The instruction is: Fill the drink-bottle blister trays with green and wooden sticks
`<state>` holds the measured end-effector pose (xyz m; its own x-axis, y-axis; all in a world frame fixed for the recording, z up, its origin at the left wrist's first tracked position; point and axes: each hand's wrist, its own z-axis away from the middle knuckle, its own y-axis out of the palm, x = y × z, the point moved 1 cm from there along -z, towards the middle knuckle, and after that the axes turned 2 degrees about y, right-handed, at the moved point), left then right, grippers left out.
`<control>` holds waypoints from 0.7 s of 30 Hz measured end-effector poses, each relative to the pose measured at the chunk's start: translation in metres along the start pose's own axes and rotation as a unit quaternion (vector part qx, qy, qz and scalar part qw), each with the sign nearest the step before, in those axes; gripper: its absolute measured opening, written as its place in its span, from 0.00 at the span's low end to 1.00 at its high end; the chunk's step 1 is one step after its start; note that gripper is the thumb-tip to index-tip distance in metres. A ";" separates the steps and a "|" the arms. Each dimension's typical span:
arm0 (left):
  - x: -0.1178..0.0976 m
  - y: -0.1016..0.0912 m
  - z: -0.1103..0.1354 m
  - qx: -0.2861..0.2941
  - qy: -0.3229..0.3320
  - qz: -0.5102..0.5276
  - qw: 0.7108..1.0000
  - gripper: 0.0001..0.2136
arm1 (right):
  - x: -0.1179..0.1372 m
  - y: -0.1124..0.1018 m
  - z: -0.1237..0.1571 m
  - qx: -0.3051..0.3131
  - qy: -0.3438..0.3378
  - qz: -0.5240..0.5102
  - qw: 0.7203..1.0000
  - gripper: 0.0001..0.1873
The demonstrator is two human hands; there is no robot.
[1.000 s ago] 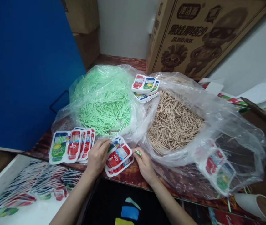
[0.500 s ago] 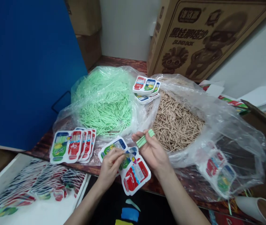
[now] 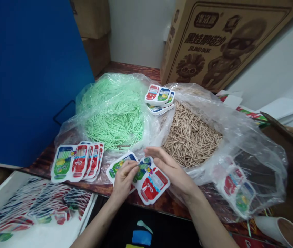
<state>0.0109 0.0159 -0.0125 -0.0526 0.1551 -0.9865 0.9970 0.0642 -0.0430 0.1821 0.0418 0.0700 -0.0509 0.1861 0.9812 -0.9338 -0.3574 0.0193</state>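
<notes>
My left hand [image 3: 124, 179] pinches the top edge of a red, green and blue printed packet [image 3: 153, 182] held just above the table's front edge. My right hand [image 3: 171, 168] lies over the packet's upper right side, fingers stretched toward the left hand; whether it still holds the green sticks is hidden. A second packet [image 3: 117, 165] lies under my left hand. Behind them sit a clear bag of green sticks [image 3: 112, 110] and a clear bag of tan wooden sticks [image 3: 191, 136].
A fanned row of filled packets [image 3: 76, 162] lies at the left front. More packets [image 3: 159, 98] rest between the two bags, and others sit inside the plastic at right [image 3: 235, 191]. A white tray of packets [image 3: 30, 210], a blue panel [image 3: 27, 75], a cardboard box [image 3: 213, 38] and a paper cup [image 3: 282, 232] surround the work area.
My right hand, which held a small bundle of green sticks up, has come down onto the packet. The packet has shifted slightly right in my left hand's pinch.
</notes>
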 end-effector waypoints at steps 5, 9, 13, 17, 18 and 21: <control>0.002 0.009 -0.002 -0.027 -0.007 0.018 0.999 0.07 | -0.001 -0.008 0.010 -0.062 -0.058 0.208 0.974 0.15; -0.005 0.006 -0.005 0.031 -0.086 0.074 0.993 0.10 | -0.001 -0.004 0.015 -0.087 -0.110 0.303 0.943 0.14; -0.011 -0.007 -0.010 0.255 -0.226 0.124 0.932 0.19 | 0.003 0.001 0.021 -0.026 -0.146 0.286 0.947 0.20; -0.010 -0.012 -0.019 0.235 -0.241 0.050 0.940 0.11 | -0.003 -0.001 0.023 -0.075 -0.115 0.298 0.945 0.19; -0.010 -0.012 -0.020 0.194 -0.225 0.028 0.954 0.11 | -0.006 -0.003 0.022 -0.096 -0.106 0.303 0.942 0.15; -0.008 -0.006 -0.021 0.124 -0.195 0.000 0.973 0.12 | -0.014 -0.010 0.018 -0.135 -0.117 0.330 0.927 0.07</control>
<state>0.0047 0.0348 -0.0008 -0.0760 -0.2339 -0.9693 0.9826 -0.1826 -0.0330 0.1991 0.0261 0.0597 -0.5935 -0.2068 0.7778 -0.7832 -0.0742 -0.6173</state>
